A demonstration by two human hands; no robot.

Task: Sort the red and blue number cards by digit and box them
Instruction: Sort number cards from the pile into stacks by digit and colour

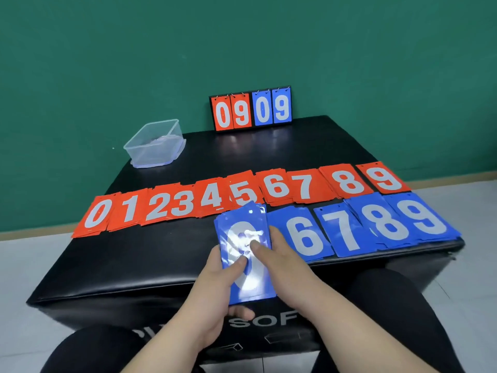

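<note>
My left hand point(215, 292) cradles the blue card stack point(246, 281) from beneath, thumb on top, over the desk's point(134, 265) near edge. My right hand point(282, 254) pinches its right side. The cards look glossy, thin and light, probably slippery, so I'd grip the 2 long edges, not the faces.

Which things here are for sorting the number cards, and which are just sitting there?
For the job:
- red cards, a row from 0 to 9
- blue cards laid down, 6 to 9
- blue stack, held by left hand and right hand
- clear box

Just sitting there:
- scoreboard at the back, showing 0909
- black table, only holding everything
</note>
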